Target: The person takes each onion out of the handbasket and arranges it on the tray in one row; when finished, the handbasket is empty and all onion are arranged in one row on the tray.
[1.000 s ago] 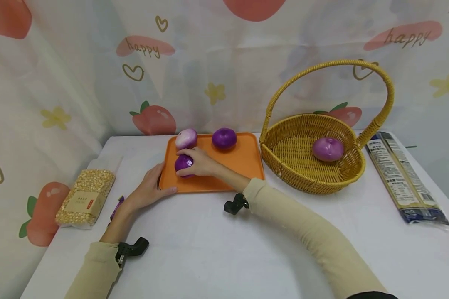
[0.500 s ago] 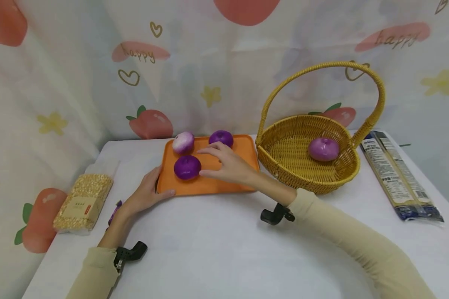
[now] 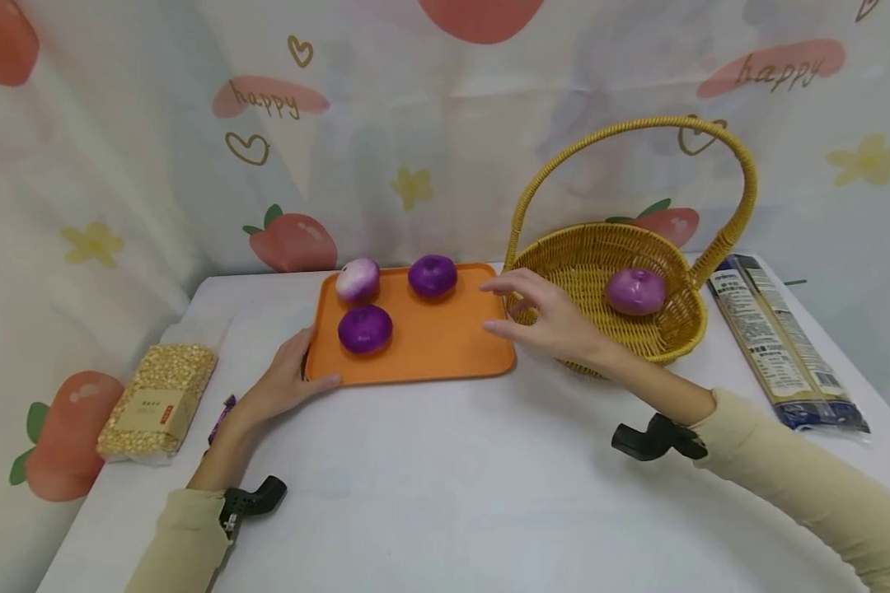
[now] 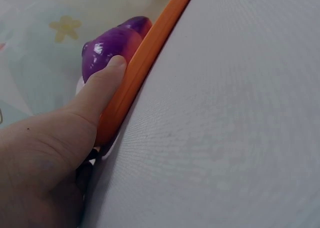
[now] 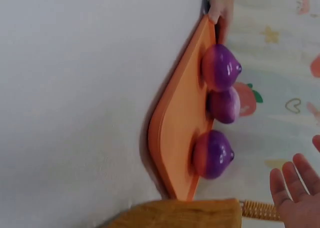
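My left hand holds the orange tray at its near left corner, thumb laid along the rim and the other fingers at its left side. Three onions rest at the tray's left and back: a dark purple one nearest, a pale purple-white one behind it, and another dark purple one at the back. My right hand is in the air between the tray's right end and the wicker basket, holding nothing, fingers spread. Inside the basket lies a lighter purple onion.
A clear bag of yellow kernels lies on the left of the white-covered table, with a small purple wrapped item beside my left forearm. At right lies a long flat packet. The basket's tall handle arches up before the patterned curtain.
My right hand has let go of the near dark purple onion and moved right, away from it, to the basket's left side. My left hand has stayed at the tray's corner.
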Demonstrator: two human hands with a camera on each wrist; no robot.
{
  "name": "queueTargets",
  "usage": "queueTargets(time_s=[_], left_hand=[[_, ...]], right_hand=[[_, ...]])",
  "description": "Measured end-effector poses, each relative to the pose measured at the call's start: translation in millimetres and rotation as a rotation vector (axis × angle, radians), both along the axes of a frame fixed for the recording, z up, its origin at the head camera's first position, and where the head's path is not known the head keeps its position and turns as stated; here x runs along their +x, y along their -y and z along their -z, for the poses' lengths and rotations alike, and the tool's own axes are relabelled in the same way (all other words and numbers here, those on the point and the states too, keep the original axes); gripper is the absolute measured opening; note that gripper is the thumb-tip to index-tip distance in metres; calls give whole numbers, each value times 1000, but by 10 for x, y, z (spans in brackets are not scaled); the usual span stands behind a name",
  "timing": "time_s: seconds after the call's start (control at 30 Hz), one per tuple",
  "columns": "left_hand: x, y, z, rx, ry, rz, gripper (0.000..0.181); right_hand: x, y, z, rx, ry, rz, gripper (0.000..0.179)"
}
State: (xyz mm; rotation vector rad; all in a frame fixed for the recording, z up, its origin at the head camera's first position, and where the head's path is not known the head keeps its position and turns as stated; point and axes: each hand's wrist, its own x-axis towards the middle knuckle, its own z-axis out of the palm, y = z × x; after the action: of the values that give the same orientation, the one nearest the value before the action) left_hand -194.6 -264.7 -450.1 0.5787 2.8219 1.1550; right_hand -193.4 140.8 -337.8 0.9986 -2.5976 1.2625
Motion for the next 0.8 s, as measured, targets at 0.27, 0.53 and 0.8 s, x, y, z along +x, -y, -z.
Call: queueTargets(time_s=[0.27,0.53,0.8], left_hand=[[11,5,-13,-5,25,-9,97],[13,-5,-12,-28,44,-33,98],[11,1,2,-33,34,-24,97]], right_hand=[[-44,-299,-59,42,56,68,45],[-47,-518,-70,120,86,148,48],[-51,-658,-42,154,100,182,53]])
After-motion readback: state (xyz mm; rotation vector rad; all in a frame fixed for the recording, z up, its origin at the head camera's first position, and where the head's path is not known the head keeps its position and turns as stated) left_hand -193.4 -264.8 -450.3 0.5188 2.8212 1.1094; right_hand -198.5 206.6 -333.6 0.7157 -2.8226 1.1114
